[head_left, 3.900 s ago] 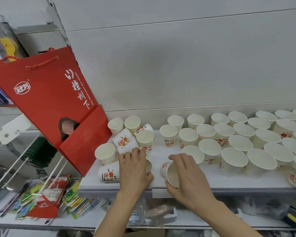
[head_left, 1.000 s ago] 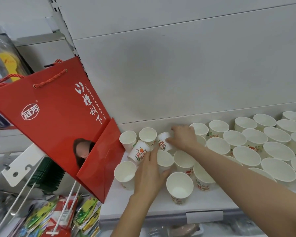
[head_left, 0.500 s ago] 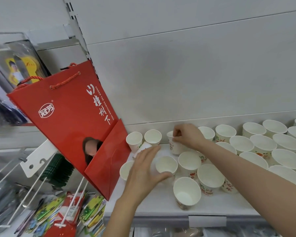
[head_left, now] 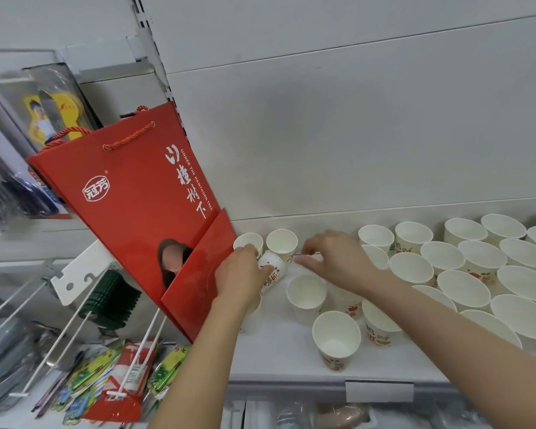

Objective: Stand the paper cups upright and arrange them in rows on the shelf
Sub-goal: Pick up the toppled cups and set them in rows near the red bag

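On the white shelf, the left hand has its grip curled round a tilted paper cup — the right hand, just beside, pinches something blurred; upright paper cups stand beyond it.

cups: matt white paper, printed sides | bag: glossy red paper, twisted cord handles | shelf: smooth white painted surface | back panel: matt pale grey | hooks: thin white-coated wire | packets: shiny plastic film
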{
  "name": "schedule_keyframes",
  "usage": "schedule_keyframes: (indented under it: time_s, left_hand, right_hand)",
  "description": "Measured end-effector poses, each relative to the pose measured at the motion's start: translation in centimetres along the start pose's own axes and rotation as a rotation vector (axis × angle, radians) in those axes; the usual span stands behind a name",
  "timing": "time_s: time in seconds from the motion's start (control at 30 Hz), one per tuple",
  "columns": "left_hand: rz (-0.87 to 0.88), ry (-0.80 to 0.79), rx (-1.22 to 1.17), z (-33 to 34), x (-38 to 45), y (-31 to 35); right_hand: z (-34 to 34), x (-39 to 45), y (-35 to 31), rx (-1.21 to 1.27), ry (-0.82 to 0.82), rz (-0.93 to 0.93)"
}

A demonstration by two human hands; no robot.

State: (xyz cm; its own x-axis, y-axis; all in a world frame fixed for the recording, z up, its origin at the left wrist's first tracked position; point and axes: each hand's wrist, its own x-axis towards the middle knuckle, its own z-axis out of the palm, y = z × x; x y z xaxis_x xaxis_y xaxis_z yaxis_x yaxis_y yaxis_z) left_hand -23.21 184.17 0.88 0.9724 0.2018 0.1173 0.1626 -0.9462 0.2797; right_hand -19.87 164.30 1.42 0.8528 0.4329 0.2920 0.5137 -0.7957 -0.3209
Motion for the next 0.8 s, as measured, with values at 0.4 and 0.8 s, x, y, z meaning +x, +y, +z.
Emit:
schedule_keyframes:
  time_s: [0.4, 0.8]
  left_hand:
    - [0.031, -0.048, 0.243, 3.8, 1.4, 3.0]
    - [0.016, -0.078, -0.053, 2.8, -1.2, 4.7]
  right_hand:
    - [2.7, -4.4, -2.1, -0.256, -0.232, -0.054]
    - [2.0, -5.2, -0.7, -0.313, -0.116, 0.12]
